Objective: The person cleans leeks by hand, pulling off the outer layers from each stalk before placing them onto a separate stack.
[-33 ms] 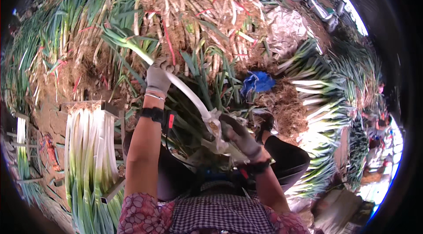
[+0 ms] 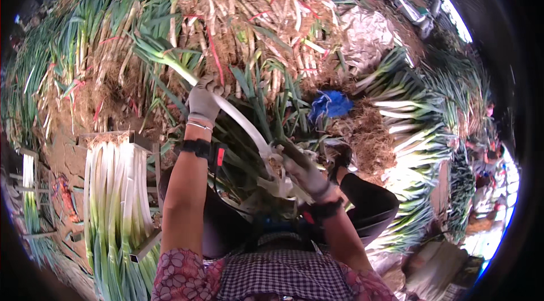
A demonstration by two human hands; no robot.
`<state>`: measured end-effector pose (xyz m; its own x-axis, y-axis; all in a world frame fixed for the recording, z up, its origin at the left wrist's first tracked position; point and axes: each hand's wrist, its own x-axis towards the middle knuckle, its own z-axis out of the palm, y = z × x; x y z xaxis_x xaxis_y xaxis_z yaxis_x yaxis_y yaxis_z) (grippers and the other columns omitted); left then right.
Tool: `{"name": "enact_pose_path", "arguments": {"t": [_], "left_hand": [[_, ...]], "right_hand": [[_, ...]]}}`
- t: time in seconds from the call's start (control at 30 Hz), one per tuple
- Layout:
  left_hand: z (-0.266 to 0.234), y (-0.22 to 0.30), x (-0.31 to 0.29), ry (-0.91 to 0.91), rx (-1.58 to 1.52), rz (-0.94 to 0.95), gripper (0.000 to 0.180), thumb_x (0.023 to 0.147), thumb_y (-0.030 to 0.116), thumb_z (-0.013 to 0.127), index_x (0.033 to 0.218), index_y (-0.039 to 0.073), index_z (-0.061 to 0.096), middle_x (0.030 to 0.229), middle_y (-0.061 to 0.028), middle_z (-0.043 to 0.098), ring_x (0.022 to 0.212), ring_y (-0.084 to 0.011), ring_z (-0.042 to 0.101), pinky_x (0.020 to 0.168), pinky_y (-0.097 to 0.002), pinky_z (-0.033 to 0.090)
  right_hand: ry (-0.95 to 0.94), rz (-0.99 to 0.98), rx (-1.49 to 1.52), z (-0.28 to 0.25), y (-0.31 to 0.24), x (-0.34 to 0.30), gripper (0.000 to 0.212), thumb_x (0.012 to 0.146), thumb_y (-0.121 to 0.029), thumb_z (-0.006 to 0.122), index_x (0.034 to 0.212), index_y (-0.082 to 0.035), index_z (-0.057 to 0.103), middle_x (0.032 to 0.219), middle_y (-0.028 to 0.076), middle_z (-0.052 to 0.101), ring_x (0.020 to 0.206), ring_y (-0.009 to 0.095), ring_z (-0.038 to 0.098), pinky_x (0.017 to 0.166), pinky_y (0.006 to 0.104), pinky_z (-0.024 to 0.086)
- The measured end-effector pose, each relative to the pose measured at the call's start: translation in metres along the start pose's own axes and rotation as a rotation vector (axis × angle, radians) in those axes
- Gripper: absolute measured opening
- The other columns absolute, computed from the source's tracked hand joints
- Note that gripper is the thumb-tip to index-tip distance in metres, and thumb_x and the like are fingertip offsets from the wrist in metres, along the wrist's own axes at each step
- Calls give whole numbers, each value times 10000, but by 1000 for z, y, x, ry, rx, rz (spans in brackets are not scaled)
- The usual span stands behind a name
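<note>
My left hand (image 2: 204, 100), in a pale glove, is closed around a long green onion (image 2: 245, 124). Its green leaves point up and left, and its white stalk slants down toward my right hand (image 2: 307, 173). That gloved hand is at the root end, over the lower stalk; motion blurs its fingers, so their grip is unclear. Loose pale outer skin (image 2: 279, 186) hangs below the root end, above my lap. Beneath the stalk, green leaves (image 2: 229, 156) lie between my knees.
Rooty onion bundles with red ties (image 2: 226, 29) are heaped ahead. At left, a metal rack (image 2: 141, 141) holds clean white-stalked onions (image 2: 110, 182). More onions (image 2: 411, 131) lie in rows at right, near a blue cloth (image 2: 330, 104) and a root pile (image 2: 368, 136). A motorbike (image 2: 405, 3) stands far right.
My right hand has shifted slightly left, closer over the root end of the green onion. The loose skin there has moved a little. My left hand keeps its hold in nearly the same place.
</note>
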<state>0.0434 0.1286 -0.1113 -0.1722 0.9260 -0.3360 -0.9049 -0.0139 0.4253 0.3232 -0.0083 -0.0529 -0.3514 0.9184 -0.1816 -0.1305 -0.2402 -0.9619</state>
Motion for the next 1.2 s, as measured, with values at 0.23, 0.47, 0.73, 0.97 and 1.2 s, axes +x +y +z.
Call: {"name": "enact_pose_path", "arguments": {"t": [0.23,0.47,0.73,0.97,1.2], "left_hand": [[6,-34,2,158,220,-51,93,848,75,590,935,50,568,738,-43,458,576,-190,438,645,-389,530],[-33,0,52,421,191,52,140,884,194,542,850,63,579,711,-28,445,621,-210,457,663,-425,518],[25,-26,29,155,304,224,219,916,281,464,966,86,549,712,-33,468,604,-218,442,704,-431,516],[72,-99,-30,85,218,77,95,854,133,634,839,69,565,636,2,427,515,-167,439,705,-427,536],[33,-54,-24,181,508,106,234,914,329,625,990,107,627,881,-70,618,792,-237,627,650,-422,549]], "right_hand": [[69,303,139,46,10,8,319,922,-302,606,1024,0,601,783,-45,526,667,53,472,573,212,387],[41,415,159,-4,-10,-95,363,952,-177,530,1260,14,557,808,-15,580,716,69,545,622,213,443],[118,-222,-1057,-67,-30,-44,493,825,-249,719,1250,-52,563,1043,202,639,910,316,652,750,368,521],[215,-270,-409,-30,15,-23,394,903,-179,589,1239,17,524,859,149,656,773,237,646,683,340,491],[146,59,-307,-77,-53,-131,368,886,-126,591,1226,9,549,749,45,602,652,104,567,596,263,459]]}}
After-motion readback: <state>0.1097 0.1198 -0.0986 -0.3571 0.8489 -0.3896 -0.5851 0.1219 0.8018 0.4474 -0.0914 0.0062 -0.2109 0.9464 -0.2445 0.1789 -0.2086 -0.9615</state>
